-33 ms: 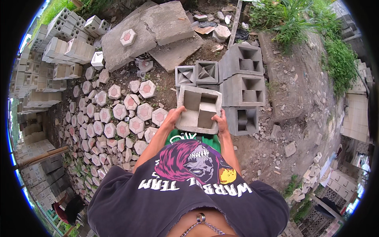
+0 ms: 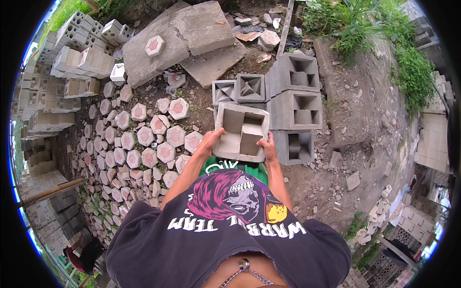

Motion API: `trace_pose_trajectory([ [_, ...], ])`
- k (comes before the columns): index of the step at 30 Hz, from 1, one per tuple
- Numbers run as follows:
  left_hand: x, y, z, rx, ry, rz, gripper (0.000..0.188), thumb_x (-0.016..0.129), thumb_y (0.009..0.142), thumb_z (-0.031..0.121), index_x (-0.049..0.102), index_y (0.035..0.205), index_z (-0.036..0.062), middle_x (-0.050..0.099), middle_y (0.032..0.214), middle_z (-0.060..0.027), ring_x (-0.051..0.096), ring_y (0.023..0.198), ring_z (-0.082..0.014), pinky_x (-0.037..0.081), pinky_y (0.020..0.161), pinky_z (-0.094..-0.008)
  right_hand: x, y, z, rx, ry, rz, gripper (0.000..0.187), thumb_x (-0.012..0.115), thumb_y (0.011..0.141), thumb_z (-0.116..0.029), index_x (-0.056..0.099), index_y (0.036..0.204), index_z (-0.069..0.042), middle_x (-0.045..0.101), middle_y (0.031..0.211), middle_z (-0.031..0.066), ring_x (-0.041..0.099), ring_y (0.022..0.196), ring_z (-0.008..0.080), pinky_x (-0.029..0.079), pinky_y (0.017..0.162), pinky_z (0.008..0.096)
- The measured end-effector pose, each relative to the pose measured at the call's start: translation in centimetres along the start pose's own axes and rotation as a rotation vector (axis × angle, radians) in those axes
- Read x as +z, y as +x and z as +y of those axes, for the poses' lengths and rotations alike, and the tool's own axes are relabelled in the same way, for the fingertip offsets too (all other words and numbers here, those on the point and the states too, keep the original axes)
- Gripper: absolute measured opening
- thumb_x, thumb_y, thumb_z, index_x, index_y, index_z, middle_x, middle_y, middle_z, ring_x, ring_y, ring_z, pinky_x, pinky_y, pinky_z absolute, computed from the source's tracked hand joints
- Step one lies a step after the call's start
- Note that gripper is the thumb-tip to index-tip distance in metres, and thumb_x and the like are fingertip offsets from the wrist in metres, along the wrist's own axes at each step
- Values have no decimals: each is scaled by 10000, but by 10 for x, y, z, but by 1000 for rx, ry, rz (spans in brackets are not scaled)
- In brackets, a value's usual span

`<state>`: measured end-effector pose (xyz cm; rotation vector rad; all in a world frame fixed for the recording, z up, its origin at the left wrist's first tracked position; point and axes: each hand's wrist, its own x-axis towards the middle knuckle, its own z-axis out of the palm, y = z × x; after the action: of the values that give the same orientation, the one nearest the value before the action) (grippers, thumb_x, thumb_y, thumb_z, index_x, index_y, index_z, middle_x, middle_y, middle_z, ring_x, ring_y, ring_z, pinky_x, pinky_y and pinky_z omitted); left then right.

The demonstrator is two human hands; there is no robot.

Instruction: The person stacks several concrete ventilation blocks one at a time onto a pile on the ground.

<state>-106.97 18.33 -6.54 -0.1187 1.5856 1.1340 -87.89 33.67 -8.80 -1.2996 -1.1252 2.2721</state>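
Note:
A square, pale grey concrete vent block (image 2: 232, 143) is held in front of my body, its stepped inner compartments facing up. My left hand (image 2: 212, 140) grips its left wall, thumb over the rim and fingers mostly hidden outside. On the opposite side, my right hand (image 2: 268, 148) is closed round the right wall with the thumb over the edge. Just beyond it stand two smaller blocks with X-shaped insides, a left one (image 2: 224, 91) and a right one (image 2: 251, 88). Larger hollow grey blocks (image 2: 302, 110) are lined up to the right of the held one.
Hexagonal pavers with reddish centres (image 2: 150, 157) cover the ground at left among rubble. Cracked concrete slabs (image 2: 205, 29) lie ahead, one bearing a single paver (image 2: 154, 46). Stacked pale blocks (image 2: 86, 60) stand far left. A low concrete ledge (image 2: 346, 96) and plants (image 2: 343, 31) are at right.

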Motion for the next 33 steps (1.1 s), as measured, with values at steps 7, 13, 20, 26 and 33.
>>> trace_pose_trajectory([
  [7, 13, 53, 34, -32, -20, 18, 449, 634, 747, 320, 623, 1007, -47, 629, 918, -125, 587, 775, -213, 482, 716, -348, -10, 67, -13, -14, -76, -23, 700, 593, 659, -78, 365, 1320, -40, 542, 1051, 107, 529, 933, 202, 455, 843, 334],
  [13, 22, 113, 7, -17, 113, 129, 439, 635, 705, 213, 624, 1057, -48, 666, 897, -144, 634, 799, -226, 504, 746, -349, -25, 124, -5, 106, -153, -36, 792, 611, 664, -92, 297, 1389, -38, 507, 1137, 150, 520, 1014, 222, 461, 856, 347],
  [20, 15, 231, -7, 73, 430, 200, 625, 625, 650, 284, 591, 1214, 16, 673, 1014, -224, 649, 927, -324, 492, 843, -384, -42, 236, 33, 80, -642, 77, 728, 580, 696, -131, 387, 1388, -12, 591, 1187, 212, 583, 1084, 275, 450, 920, 359],
  [26, 17, 352, 0, 45, 738, 112, 688, 596, 675, 328, 513, 1300, 53, 650, 1022, -274, 614, 990, -426, 473, 892, -451, -73, 341, 76, 37, -690, 131, 698, 571, 692, -89, 421, 1370, -22, 630, 1114, 207, 605, 1049, 295, 457, 909, 358],
  [33, 13, 475, -3, 7, 621, -6, 670, 593, 679, 322, 516, 1272, 20, 591, 1139, -314, 570, 1078, -434, 443, 936, -466, -67, 448, 71, -84, -819, 229, 617, 527, 680, -11, 508, 1296, -22, 647, 1094, 169, 610, 1037, 258, 445, 914, 327],
])
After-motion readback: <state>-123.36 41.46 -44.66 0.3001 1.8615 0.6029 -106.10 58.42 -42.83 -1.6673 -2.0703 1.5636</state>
